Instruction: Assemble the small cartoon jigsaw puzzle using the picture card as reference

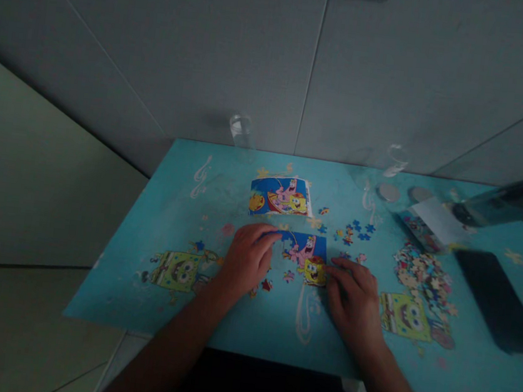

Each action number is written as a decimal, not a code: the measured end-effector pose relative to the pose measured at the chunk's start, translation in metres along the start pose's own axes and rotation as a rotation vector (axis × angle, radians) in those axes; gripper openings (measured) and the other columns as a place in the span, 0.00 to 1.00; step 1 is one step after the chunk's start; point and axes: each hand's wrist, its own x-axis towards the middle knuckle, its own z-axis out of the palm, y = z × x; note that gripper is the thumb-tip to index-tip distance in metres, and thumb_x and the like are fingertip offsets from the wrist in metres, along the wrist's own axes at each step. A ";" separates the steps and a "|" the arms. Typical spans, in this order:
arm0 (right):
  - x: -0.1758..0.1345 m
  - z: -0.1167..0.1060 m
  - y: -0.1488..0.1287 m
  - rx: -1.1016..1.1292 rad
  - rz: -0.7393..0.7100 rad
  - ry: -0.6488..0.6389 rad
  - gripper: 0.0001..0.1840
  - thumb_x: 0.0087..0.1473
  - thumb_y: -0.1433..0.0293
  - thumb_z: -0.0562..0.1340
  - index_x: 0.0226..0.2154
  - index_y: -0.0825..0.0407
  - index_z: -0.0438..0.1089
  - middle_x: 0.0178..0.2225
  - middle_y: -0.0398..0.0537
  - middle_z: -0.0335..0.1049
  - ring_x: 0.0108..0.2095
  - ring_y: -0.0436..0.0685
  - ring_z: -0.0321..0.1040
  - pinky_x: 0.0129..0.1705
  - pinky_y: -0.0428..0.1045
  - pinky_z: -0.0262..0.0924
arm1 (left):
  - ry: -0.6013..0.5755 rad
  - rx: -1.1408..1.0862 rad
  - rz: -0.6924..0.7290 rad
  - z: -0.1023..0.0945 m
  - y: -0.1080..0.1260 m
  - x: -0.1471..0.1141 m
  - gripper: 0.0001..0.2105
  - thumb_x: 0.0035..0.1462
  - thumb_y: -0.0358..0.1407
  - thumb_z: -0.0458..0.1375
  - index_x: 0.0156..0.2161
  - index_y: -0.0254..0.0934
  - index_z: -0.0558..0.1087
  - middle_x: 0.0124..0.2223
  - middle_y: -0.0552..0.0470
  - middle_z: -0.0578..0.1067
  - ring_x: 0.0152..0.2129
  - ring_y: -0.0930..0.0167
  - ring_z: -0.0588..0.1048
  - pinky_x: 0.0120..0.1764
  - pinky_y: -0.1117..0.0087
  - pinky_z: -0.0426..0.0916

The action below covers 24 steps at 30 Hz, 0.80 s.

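A partly joined jigsaw puzzle (303, 246) lies flat on the table, showing a pink starfish and a yellow sponge figure on blue. My left hand (249, 254) is at its upper left, fingers curled with the tips on the blue edge. Across from it, my right hand (356, 295) has bent fingers against the right edge by the yellow figure. The puzzle sits gripped between both hands; any single piece under the fingertips is hidden. Loose pieces, among them a pinkish piece (289, 276) and a red piece (267, 285), lie just below. Behind is the picture card (280, 196).
Several loose blue pieces (365, 232) lie right of the card. Farther right are a heap of pieces (425, 277), a black phone-like slab (499, 302), a folded leaflet (438, 222) and a dark bottle (491, 206). Clear cups (241, 132) stand along the wall.
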 end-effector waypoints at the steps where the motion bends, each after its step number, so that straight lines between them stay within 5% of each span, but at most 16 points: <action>1: 0.000 0.000 0.000 0.001 -0.001 0.000 0.12 0.62 0.73 0.60 0.46 0.46 0.74 0.51 0.52 0.73 0.52 0.65 0.68 0.54 0.65 0.61 | 0.009 0.007 -0.003 -0.001 -0.001 0.000 0.16 0.64 0.24 0.53 0.53 0.40 0.73 0.52 0.45 0.75 0.52 0.62 0.73 0.55 0.53 0.69; 24: 0.000 0.001 0.005 -0.005 -0.032 -0.004 0.10 0.63 0.72 0.60 0.46 0.47 0.74 0.50 0.52 0.72 0.51 0.65 0.68 0.53 0.64 0.62 | -0.082 0.076 0.013 0.000 0.005 -0.002 0.11 0.64 0.25 0.56 0.48 0.38 0.75 0.47 0.48 0.77 0.48 0.63 0.73 0.52 0.55 0.67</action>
